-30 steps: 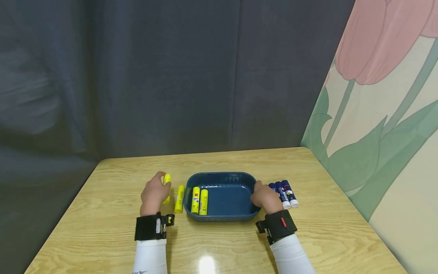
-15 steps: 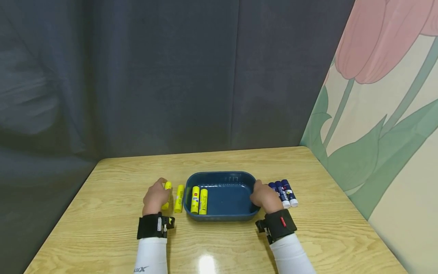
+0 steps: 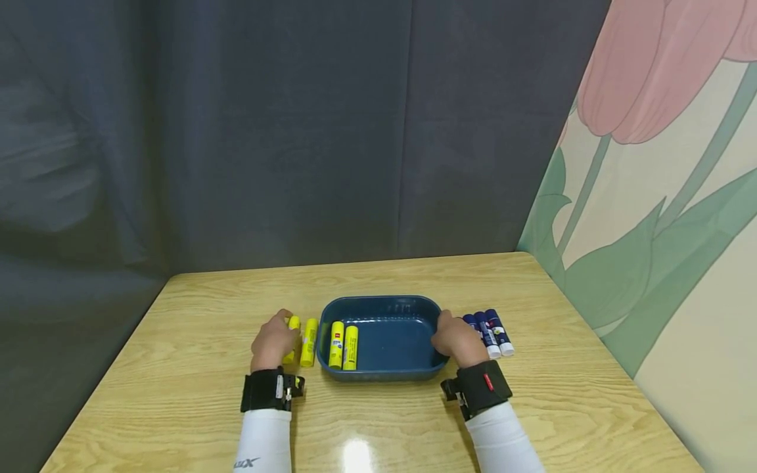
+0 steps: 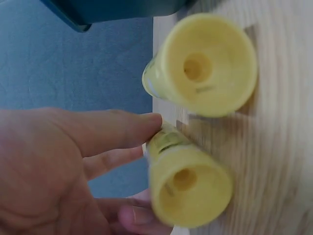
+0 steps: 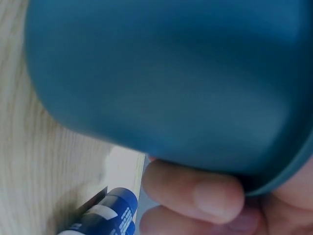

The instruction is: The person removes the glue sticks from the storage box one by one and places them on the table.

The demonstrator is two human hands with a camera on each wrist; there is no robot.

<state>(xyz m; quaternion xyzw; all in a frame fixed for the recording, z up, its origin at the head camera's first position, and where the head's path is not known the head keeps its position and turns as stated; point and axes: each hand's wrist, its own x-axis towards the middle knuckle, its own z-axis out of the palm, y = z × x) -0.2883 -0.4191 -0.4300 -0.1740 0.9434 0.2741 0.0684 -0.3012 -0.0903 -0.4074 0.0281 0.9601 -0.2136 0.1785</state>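
My left hand (image 3: 275,340) holds a yellow glue stick (image 4: 188,188) between thumb and fingers, at the table, left of the container. A second yellow glue stick (image 3: 309,343) lies just to its right; a small gap parts the two in the left wrist view. My right hand (image 3: 460,340) grips the right rim of a dark blue rectangular container (image 3: 396,345), with its fingers curled against the outer wall in the right wrist view. Inside, at the left end, two yellow glue sticks, one (image 3: 336,345) and another (image 3: 350,348), lie side by side.
Three dark blue glue sticks (image 3: 499,333) with white ends lie side by side right of my right hand, partly hidden by it. The wooden table (image 3: 367,420) ends at a dark curtain (image 3: 319,131) behind and a flower-painted wall (image 3: 662,263) at right.
My left hand has moved right and slightly nearer to me, bringing its glue stick closer to the one beside the container. The right hand and container have stayed put.
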